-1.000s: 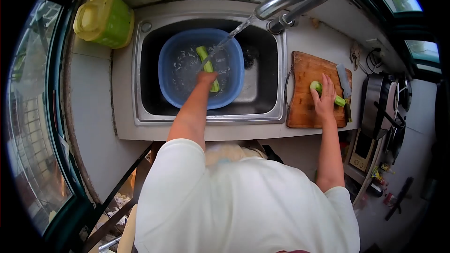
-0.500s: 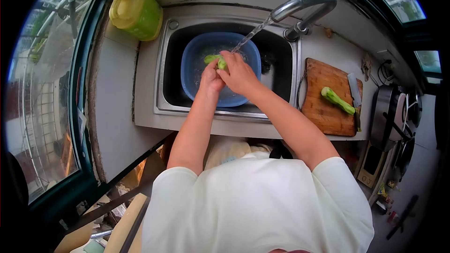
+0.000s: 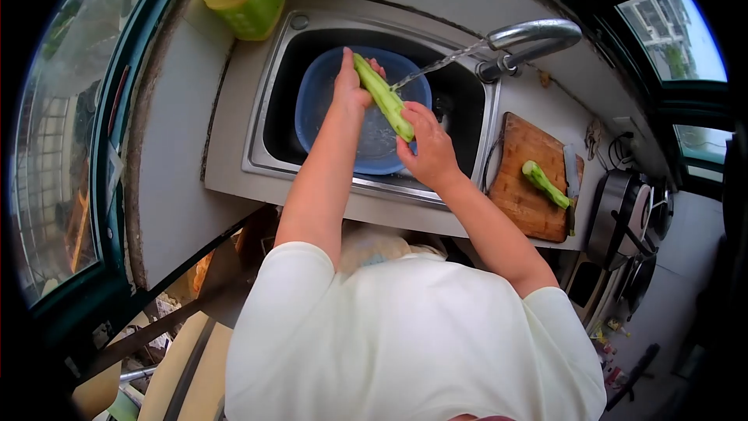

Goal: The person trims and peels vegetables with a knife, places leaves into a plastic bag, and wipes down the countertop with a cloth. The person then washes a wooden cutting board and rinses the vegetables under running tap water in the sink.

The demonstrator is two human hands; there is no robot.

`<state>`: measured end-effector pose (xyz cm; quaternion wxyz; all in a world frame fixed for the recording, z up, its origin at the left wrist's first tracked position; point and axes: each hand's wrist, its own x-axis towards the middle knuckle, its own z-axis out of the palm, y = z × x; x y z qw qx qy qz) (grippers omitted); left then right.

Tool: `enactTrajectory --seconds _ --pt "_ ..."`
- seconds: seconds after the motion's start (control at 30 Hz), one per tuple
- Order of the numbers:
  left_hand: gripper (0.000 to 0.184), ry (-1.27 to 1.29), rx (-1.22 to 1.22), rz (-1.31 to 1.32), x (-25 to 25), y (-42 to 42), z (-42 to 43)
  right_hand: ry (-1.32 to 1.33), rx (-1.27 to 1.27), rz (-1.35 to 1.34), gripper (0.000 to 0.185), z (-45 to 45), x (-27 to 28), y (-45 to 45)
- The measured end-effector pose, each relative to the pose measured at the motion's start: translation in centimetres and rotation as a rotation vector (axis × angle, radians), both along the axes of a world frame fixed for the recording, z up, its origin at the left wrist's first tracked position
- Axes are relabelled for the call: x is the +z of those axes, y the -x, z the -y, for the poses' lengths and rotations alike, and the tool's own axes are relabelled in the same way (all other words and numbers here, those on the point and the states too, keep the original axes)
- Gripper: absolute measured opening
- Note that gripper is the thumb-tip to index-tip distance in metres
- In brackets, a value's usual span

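A long, pale green celtuce stem (image 3: 382,97), apparently peeled, slants across the blue basin (image 3: 306,93) in the sink. My left hand (image 3: 351,87) cradles its upper end, with the thumb on the near side and fingertips showing behind. Around the lower end, my right hand (image 3: 433,150) closes its thumb and fingers. Water (image 3: 440,63) runs from the curved metal faucet (image 3: 538,33) onto the middle of the stem. Below both hands, water lies in the basin.
Right of the sink, a wooden cutting board (image 3: 518,168) bears a second celtuce piece (image 3: 545,184) and a knife (image 3: 572,175). A yellow-green jug (image 3: 253,0) stands at the back left. A dark appliance (image 3: 612,218) sits beyond the board.
The celtuce, mostly hidden between my joined hands before, is now fully visible lengthwise. My right hand has moved down and right to its lower end. The whole view has tilted slightly.
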<state>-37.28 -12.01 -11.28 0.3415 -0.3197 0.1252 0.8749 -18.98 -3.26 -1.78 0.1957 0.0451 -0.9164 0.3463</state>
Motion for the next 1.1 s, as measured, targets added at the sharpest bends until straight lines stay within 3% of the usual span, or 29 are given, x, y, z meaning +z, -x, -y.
enactTrajectory --seconds 0.07,0.13,0.23,0.33,0.47,0.5,0.57,0.6,0.63,0.7,0.77,0.9,0.97,1.1 --pt "0.031 0.095 0.014 -0.152 2.4 -1.2 -0.9 -0.002 -0.094 0.085 0.052 -0.9 -2.6 -0.8" --pt "0.021 0.190 -0.119 -0.416 2.8 -2.1 -1.1 0.084 -0.204 0.241 0.053 -1.4 -4.2 -1.4" --pt "0.032 0.244 -0.188 -0.589 5.0 -4.2 -0.4 0.213 -0.259 0.365 0.046 -1.8 -5.5 -1.4" --pt "0.039 0.316 -0.265 -0.748 4.1 -4.5 0.4 0.292 -0.101 0.678 0.048 -1.9 -4.4 -0.3" --pt "0.043 0.595 -0.382 -1.050 4.0 -5.3 0.5 0.268 -0.137 0.461 0.042 -3.3 -4.0 1.4" --pt "0.042 0.545 -0.386 -1.053 5.1 -5.7 0.6 0.304 -0.189 0.396 0.037 -4.4 -3.0 1.7" --pt "0.039 0.684 -0.401 -1.248 6.0 -6.0 1.1 0.567 -0.338 0.114 0.033 -7.9 -2.1 2.0" --pt "0.037 0.753 -0.403 -1.342 6.3 -6.1 1.3 0.505 -0.467 -0.004 0.033 -10.2 -0.7 2.0" --pt "0.042 0.858 -0.473 -1.359 6.8 -6.4 1.7 0.454 -0.576 -0.070 0.035 -12.9 0.3 2.1" --pt "0.043 0.766 -0.453 -1.370 7.5 -6.6 1.5 0.542 -0.754 -0.120 0.043 -20.3 -1.1 2.8" --pt "0.054 0.693 -0.515 -1.406 8.5 -6.6 1.5 0.449 -0.868 0.037 0.050 -23.3 0.7 4.1" --pt "0.067 0.835 -0.555 -1.529 10.8 -7.0 1.1 0.628 -0.775 0.226 0.051 -29.0 -2.7 7.5" --pt "0.065 0.730 -0.485 -1.414 10.8 -6.4 1.5 0.756 -0.674 0.299 0.050 -28.0 -0.7 8.1" --pt "0.054 0.618 -0.331 -1.261 12.6 -5.3 2.8 0.749 -0.525 0.241 0.041 -26.4 0.5 7.2"
